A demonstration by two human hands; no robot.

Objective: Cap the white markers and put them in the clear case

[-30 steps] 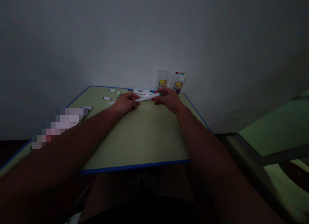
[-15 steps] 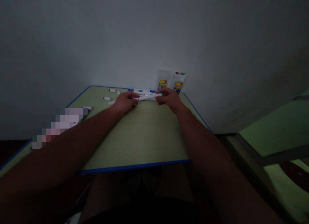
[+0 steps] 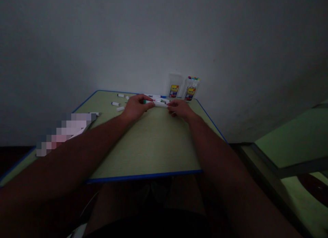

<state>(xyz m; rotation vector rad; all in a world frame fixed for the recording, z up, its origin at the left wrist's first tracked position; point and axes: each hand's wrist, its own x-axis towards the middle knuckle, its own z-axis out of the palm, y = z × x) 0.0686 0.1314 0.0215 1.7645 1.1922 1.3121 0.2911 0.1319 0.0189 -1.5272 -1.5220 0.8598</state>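
Observation:
Between both hands, above the far part of the table, a white marker (image 3: 161, 104) lies almost level. My left hand (image 3: 135, 106) is closed on its left end, where a bit of green shows by the fingers. The fingertips of my right hand (image 3: 181, 110) pinch the right end. Right behind it, more white markers (image 3: 156, 96) lie along the table's far edge, partly hidden by my hands. A loose white cap (image 3: 120, 109) rests just left of my left hand.
Two clear plastic cases stand against the wall: one see-through case (image 3: 175, 86) and one with colourful marker ends (image 3: 192, 88). More caps (image 3: 115, 103) lie at the far left of the blue-edged table (image 3: 151, 145). A pixelated patch (image 3: 68, 132) covers something at the left.
The marker has been turned end for end: its green end was at my right hand and is now at my left. Both hands stay near the same spot.

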